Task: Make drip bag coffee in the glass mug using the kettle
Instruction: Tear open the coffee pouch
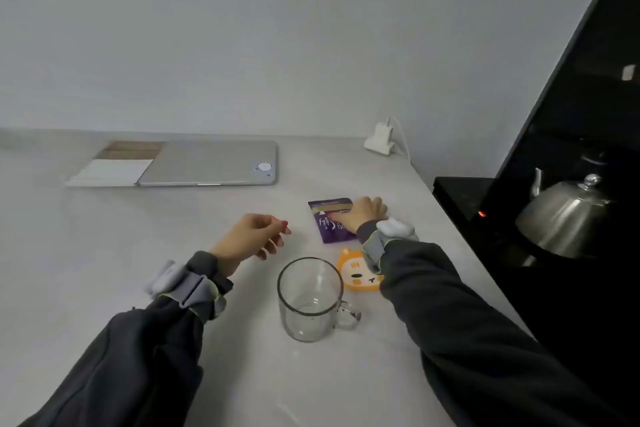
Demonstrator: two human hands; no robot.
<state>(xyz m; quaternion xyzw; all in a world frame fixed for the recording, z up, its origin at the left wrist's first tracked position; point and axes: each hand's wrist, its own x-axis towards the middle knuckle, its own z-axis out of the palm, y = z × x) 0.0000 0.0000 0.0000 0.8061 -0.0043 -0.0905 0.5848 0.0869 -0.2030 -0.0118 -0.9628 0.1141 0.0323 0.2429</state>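
Pale surface below a bare wall. Task barely begun: mug, lower centre, stands empty; sachet, centre right, looks unopened under the right grip, fingers flat; left grip loosely curled, holding nothing; kettle at right edge, untouched.

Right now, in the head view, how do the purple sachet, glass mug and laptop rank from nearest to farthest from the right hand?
1. purple sachet, under the right hand, touching it.
2. glass mug, closer to the person, left of the hand.
3. laptop, far back on the left.
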